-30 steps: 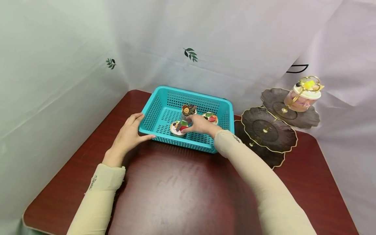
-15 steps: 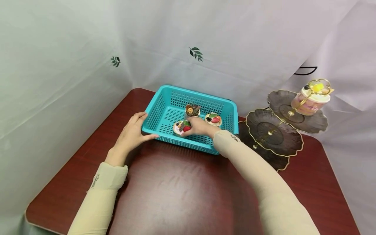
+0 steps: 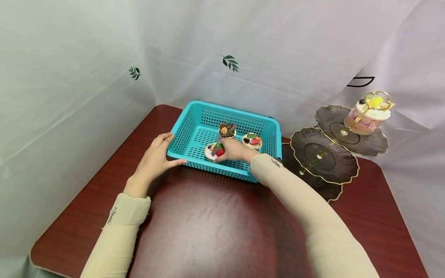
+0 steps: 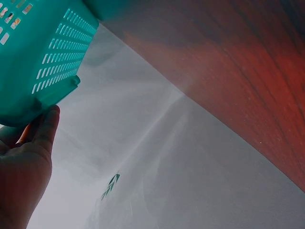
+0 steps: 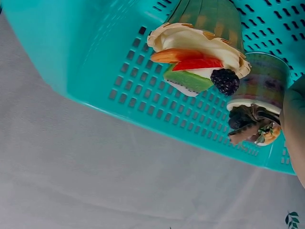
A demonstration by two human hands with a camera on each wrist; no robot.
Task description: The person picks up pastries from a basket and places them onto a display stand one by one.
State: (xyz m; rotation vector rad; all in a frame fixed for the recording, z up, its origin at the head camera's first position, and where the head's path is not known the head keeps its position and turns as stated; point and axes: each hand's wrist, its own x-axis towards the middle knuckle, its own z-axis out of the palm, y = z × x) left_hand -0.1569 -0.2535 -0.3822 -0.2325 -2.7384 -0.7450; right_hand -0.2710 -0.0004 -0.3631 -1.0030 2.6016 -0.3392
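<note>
My left hand (image 3: 152,160) holds the near left corner of a turquoise perforated basket (image 3: 179,135), its thumb along the front rim and its fingers at the left side. Inside the basket my right hand (image 3: 234,150) grips a dessert cup (image 3: 210,151) topped with pale pink cream, a strawberry and a green leaf-like piece; the hand hides much of its side. Just behind stands a chocolate-topped dessert cup (image 3: 227,130) with a small cookie. Right of the hand is a fruit-topped cupcake (image 3: 252,141); the right wrist view shows its ribbed wrapper, kiwi slice (image 5: 193,82) and blackberry (image 5: 225,81).
A dark three-tier stand (image 3: 318,155) with gold wavy edges stands right of the basket. A tall pink-layered dessert cup (image 3: 365,117) sits on its top tier, behind the gold handle. The reddish-brown table (image 3: 208,227) meets pale cloth walls (image 3: 180,50) behind.
The right hand has shifted slightly lower and now grips the strawberry-topped dessert cup, uncovering more of the cupcake. The whole head view has shifted a little. My left hand stays on the basket.
</note>
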